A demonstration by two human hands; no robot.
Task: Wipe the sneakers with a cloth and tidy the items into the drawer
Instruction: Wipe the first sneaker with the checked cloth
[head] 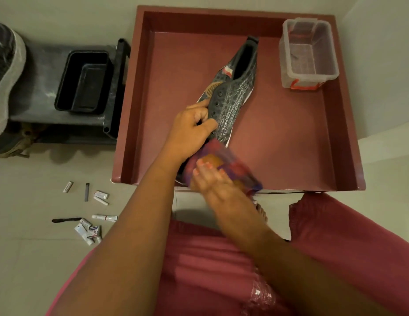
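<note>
Big maroon drawer (345, 124) fills upper centre-right of frame, pulled open on the pale floor. Clear plastic box (309, 53) sits in its upper right corner, looks empty. Left of the drawer a dark shelf rack (39, 87) carries a black tub (85, 80); another shoe (7, 71), wrapped in plastic, sits at far left edge.

Grey croc-pattern sneaker (235, 87) lies diagonally in frame centre, heel toward upper right, toe toward the near drawer edge. Left hand (190, 131) grips it at the lace area, fingers curled round the upper. Right hand (210, 179) presses a purple-orange cloth (233, 167) on the toe, fingers fairly straight; cloth is motion-blurred, so exact contact can't be told.

Step in hand, judged: wiping the toe end. To do it well, the left hand should keep the shoe braced so it doesn't skid on the drawer floor, the cloth should run toe to heel along the textured panels, then the shoe gets turned for the sole edge and far side.

Small tubes and sachets (91, 229) plus a dark stick (86, 192) are scattered on the floor at lower left, not yet in the drawer.
</note>
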